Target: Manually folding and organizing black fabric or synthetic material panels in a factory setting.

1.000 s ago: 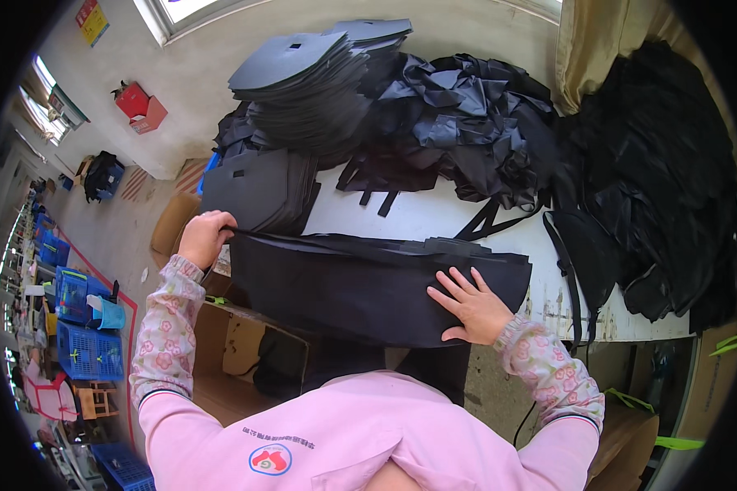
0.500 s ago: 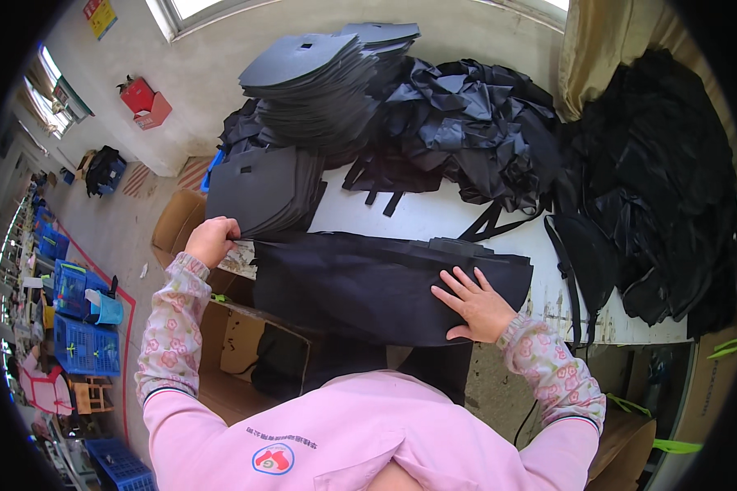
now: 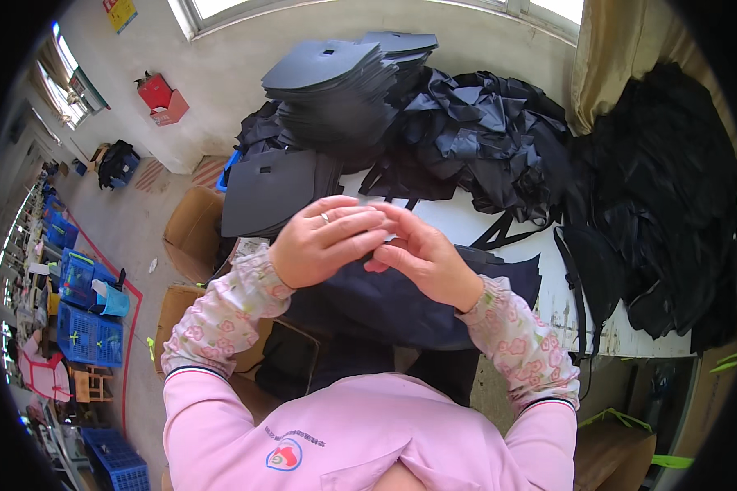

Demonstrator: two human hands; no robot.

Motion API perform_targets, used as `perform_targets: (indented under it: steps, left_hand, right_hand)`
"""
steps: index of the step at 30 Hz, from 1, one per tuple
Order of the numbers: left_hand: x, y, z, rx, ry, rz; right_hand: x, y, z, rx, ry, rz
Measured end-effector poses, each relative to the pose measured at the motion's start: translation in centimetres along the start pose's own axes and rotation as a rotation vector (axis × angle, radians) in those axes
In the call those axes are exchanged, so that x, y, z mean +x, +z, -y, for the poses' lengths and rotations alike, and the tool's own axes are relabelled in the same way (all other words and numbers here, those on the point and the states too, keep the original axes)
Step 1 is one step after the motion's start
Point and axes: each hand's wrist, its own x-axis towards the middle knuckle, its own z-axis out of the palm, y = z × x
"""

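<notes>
The white desk (image 3: 458,214) carries a wide navy-black fabric panel (image 3: 401,309), which lies along its near side and seems to overhang the front edge. Above the panel, both hands meet at the fingers: the left hand (image 3: 323,241) loosely bent, the right hand (image 3: 426,255) half curled with its thumb apart. Neither presses the cloth; whether something small is pinched between them is hidden. This looks like a pause between touches or fine finger work; handling the panel further would call for the hands to part and lower.

Right of the panel rises a big heap of black fabric (image 3: 663,196). Behind it sit a crumpled pile of shiny black cloth (image 3: 483,123), a tall stack of slotted grey sheets (image 3: 327,90) and, nearer its left end, a lower sheet stack (image 3: 266,192), which could crowd the left hand. Black straps (image 3: 493,233) trail close behind the panel and might snag it.
</notes>
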Motion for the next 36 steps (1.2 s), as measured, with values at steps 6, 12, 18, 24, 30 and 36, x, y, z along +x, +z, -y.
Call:
perform_targets:
  steps: [6, 12, 18, 24, 30, 36]
  left_hand:
    - [-7.9, 1.3, 8.2, 0.212, -0.715, 0.119]
    - [-16.4, 1.2, 10.6, 0.059, -1.016, 0.356]
    - [-15.3, 2.4, 11.6, -0.038, -1.031, 0.406]
    - [-16.4, 1.9, 11.7, -0.004, -0.990, 0.428]
    - [-17.1, 2.6, 11.3, 0.059, -0.916, 0.481]
    - [-16.6, 4.2, 11.5, 0.092, -0.874, 0.338]
  right_hand:
    - [-1.6, -3.9, -1.4, -0.375, 0.122, -0.188]
    - [-3.7, -7.4, -4.8, -0.403, 0.217, -0.200]
    - [-8.5, -10.0, -6.5, -0.263, 0.215, -0.338]
    - [-9.3, -10.1, -6.1, -0.210, 0.219, -0.239]
    - [-8.7, -10.1, -5.6, -0.183, 0.251, -0.192]
    - [-9.0, -10.4, -5.0, -0.060, 0.261, -0.151]
